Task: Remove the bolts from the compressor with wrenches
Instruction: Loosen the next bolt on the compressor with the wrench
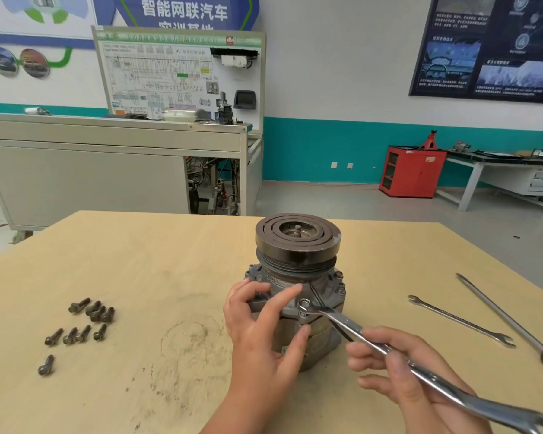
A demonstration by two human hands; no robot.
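Compressor (298, 277) stood upright at table (170, 261) ctr. I saw the left hand (264, 324) holding its body w/ fingers and thumb. The right hand (398, 371) gripped the wrench (389, 349), ring end on a bolt (303, 308). Loose bolts (93, 310) lay well left, screwdriver (499, 314) at right.

Upright compressor (298, 270) mid-table, ring wrench (347, 326) on its flange bolt (303, 309), loose bolts (93, 308) left, spare wrench (461, 321) right.
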